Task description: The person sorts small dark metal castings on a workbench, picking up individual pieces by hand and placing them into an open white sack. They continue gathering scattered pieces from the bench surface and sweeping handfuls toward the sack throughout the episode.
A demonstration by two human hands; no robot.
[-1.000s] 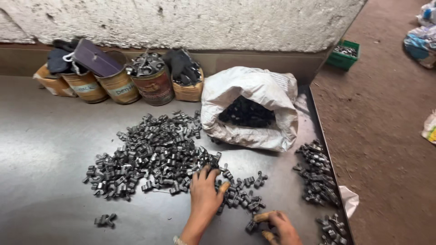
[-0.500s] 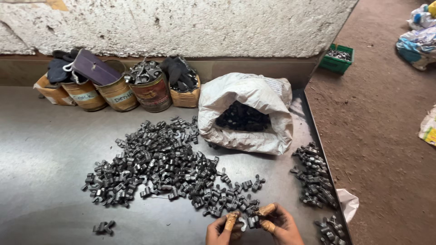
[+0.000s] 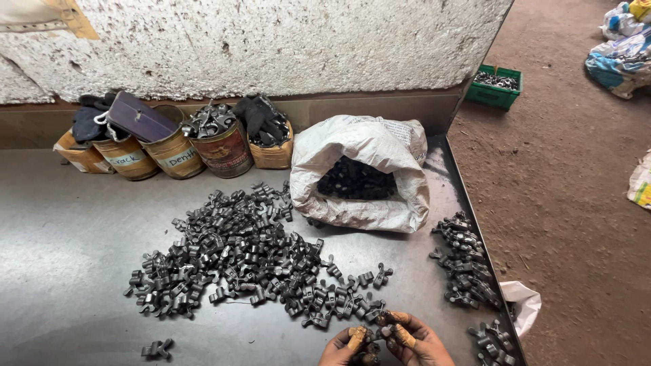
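Small dark metal part (image 3: pixel 371 342): held between both hands at the near edge of the steel table (image 3: pixel 61 271), right of centre. Mostly covered by the fingers; its long axis and facing cannot be told.

Left hand (image 3: pixel 346 347): fingers curled in on the part, one fingertip wrapped in tan tape.

Right hand (image 3: pixel 417 342): likewise closed on the part, a taped finger laid across it; the two hands touch.

Main heap of forged metal parts (image 3: pixel 237 264): just beyond the hands, spreading left and far across the table middle; its near-right fringe reaches the fingertips. Pieces lie at all angles, with no common direction.

Stray pair of parts (image 3: pixel 157 349): near left, well apart from the heap.

Sorted row of parts (image 3: pixel 464 261): along the right table edge, running near to far; a further small cluster (image 3: pixel 491 339) lies just right of the right hand.

White woven sack (image 3: pixel 366 176): far of the heap, mouth open toward the viewer, dark parts inside.

Row of tins (image 3: pixel 176 152): against the far wall, left of the sack; one heaped with parts, others holding dark gloves and a purple flat case.

Green crate (image 3: pixel 498 85): on the dirt floor, far right, off the table.
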